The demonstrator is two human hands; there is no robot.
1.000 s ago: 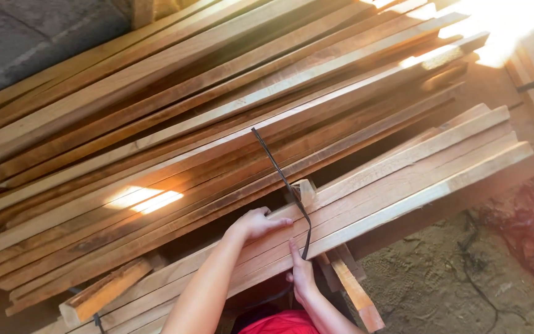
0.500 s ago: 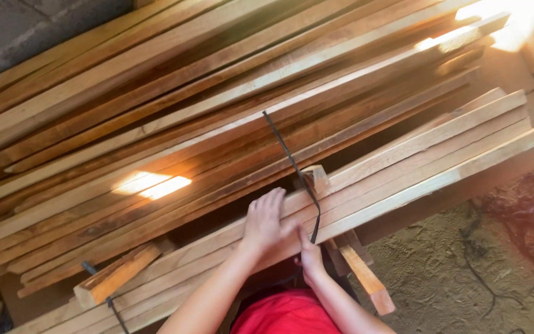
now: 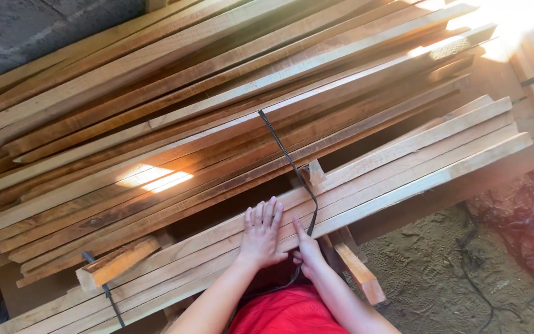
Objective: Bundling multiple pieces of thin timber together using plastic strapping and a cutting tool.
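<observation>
Planks [image 3: 366,179] lay bundled at the near edge of the stack, pale and long, slanting from near left to far right. The left hand [image 3: 261,234] rested flat on them, fingers spread, seemingly pressing the bundle steady. The right hand [image 3: 307,252] was pinching a black strap [image 3: 292,167], which ran over the darker boards [image 3: 174,136] behind and looped down under the bundle, apparently to bind it. A short block [image 3: 115,265] lay to the left.
</observation>
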